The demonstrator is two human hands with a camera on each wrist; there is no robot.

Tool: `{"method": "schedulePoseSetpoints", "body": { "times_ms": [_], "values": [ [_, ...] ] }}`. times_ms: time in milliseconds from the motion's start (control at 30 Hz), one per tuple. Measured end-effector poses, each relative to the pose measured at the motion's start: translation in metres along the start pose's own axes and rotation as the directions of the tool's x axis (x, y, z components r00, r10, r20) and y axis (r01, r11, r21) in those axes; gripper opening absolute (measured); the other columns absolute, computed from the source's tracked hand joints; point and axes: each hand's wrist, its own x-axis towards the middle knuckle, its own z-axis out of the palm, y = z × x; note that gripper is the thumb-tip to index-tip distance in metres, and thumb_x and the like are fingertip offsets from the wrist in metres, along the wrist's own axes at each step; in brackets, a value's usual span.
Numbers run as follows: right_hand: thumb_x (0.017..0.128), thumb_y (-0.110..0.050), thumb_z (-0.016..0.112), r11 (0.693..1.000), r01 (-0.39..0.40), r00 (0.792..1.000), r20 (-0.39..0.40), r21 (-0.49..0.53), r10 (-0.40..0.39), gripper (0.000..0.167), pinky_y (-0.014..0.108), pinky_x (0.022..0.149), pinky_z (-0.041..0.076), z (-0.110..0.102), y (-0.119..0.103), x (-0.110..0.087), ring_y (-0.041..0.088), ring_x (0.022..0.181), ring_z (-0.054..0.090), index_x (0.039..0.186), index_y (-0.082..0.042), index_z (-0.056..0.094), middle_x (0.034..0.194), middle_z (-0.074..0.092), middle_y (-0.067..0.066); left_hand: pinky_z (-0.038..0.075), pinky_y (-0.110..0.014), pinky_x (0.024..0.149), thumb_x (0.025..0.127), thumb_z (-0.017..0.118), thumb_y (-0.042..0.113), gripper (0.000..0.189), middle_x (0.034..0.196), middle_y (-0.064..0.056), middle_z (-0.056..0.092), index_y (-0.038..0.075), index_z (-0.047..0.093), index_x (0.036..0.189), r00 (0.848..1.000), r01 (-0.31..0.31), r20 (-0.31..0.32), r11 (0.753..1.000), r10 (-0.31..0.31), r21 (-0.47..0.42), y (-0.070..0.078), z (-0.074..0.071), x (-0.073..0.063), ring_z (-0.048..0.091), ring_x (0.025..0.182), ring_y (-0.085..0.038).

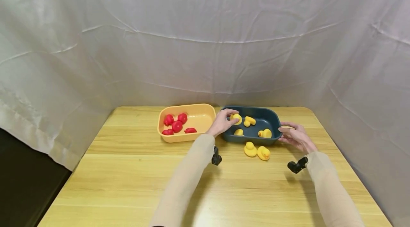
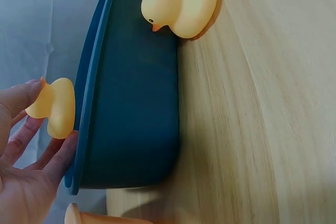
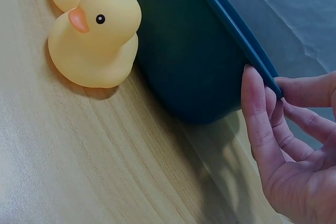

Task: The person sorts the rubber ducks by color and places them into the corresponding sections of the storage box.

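My left hand (image 1: 223, 121) pinches a yellow rubber duck (image 2: 59, 107) between thumb and fingers, at the left end of the dark blue bin (image 1: 233, 138). In the left wrist view that duck shows just above the bin's rim. My right hand (image 1: 296, 136) grips the bin's right end, thumb over the rim (image 3: 265, 72) and fingers beneath it on the outside. Several more rubber ducks lie inside the bin, one of them a duck (image 1: 265, 133) near the front right. Two ducks, a left one (image 1: 250, 149) and a right one (image 3: 94, 40), sit on the table before the bin.
To the left of the blue bin stands a yellow-orange bin (image 1: 201, 122) holding several red toys (image 1: 177, 126). The wooden table (image 1: 134, 180) ends at grey-white curtains (image 1: 205, 59) behind and at the sides.
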Motion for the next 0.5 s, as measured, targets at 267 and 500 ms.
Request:
{"method": "schedulePoseSetpoints", "body": {
  "times_ms": [267,500],
  "values": [
    [0.1,-0.012,0.063,1.0,-0.002,1.0,0.008,0.012,0.001,0.07,0.025,0.075,0.064,0.001,-0.0005,-0.0009,0.01,0.072,0.069,0.156,0.002,0.023,0.092,0.069,-0.002,0.05,-0.042,0.108,0.098,0.067,0.02,0.037,0.138,-0.011,0.062,0.01,0.065,0.133,0.999,-0.014,-0.031,1.0,0.014,0.001,0.0027,0.0022,-0.0002,0.057,0.125,-0.028],
    [0.1,-0.012,0.061,1.0,0.0,1.0,0.001,0.011,0.0,0.065,0.025,0.076,0.064,0.0004,-0.001,-0.0009,0.01,0.073,0.07,0.154,0.0,0.028,0.094,0.069,-0.002,0.048,-0.042,0.114,0.099,0.064,0.012,0.036,0.133,-0.016,0.064,0.001,0.063,0.133,0.986,-0.083,-0.147,0.997,0.081,-0.003,0.0003,0.0042,0.002,0.059,0.127,-0.031]
  ]
}}
